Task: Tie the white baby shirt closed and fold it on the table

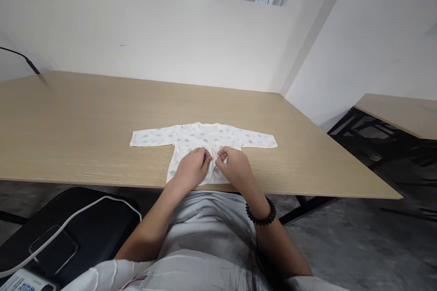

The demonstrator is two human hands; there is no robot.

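Note:
A small white baby shirt [194, 134] with a sparse printed pattern lies face up on the table, sleeves stretched out to both sides and its hem by the near edge. Over the middle of its front, my left hand [196, 163] is closed in a pinch at the front opening. Just across from it, my right hand [235, 163] pinches too, fingertips close to those of the left. A thin line like a tie or edge binding shows between the fingertips; exactly what each pinch holds is too small to make out. My hands cover part of the shirt's lower front.
The wooden table [85, 113] runs back to a white wall. At the far left a thin black cable [30, 64] lies over it. Below left stands a black chair [95, 223] with a white cord [78, 211] and a device [27, 282]. Another table [403, 111] is at right.

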